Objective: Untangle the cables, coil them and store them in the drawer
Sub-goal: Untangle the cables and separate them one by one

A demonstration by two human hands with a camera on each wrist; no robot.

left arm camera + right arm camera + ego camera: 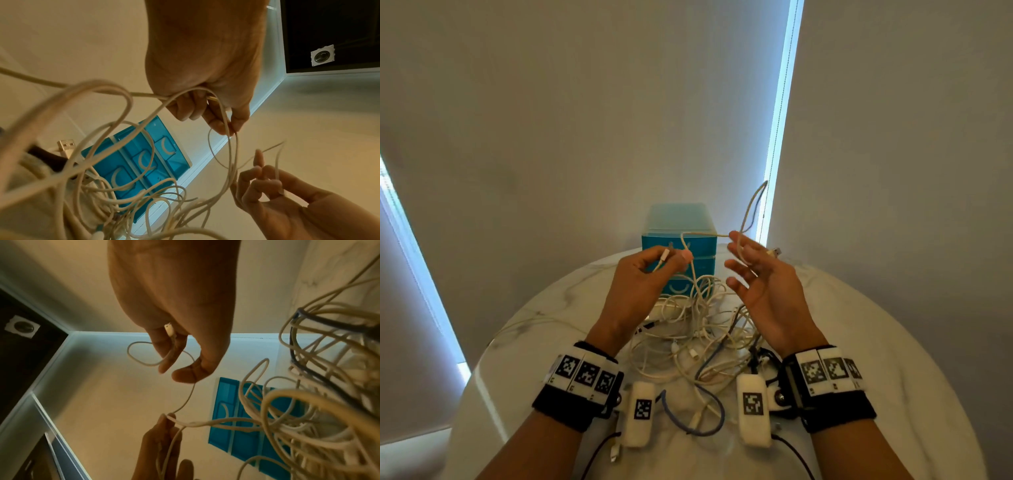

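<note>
White and cream cables lie in a knotted heap on the marble table, just in front of the blue drawer unit, which I take as my landmark. I have both hands raised above that heap, between me and the unit. My left hand pinches one thin white cable near its small plug between thumb and forefinger; I judge this is to keep the free end from slipping back into the knot. My right hand is mostly spread, palm toward me, with the same strand looped over its upper fingers, probably to start a coil while the rest trails down into the pile. All three drawers look closed, so nothing is stored yet.

From my head view the strand seems simply draped. The right wrist view shows the plug tucked between the fingers and a small loop already formed. The left wrist view shows a USB plug lying in the heap beside the unit.
</note>
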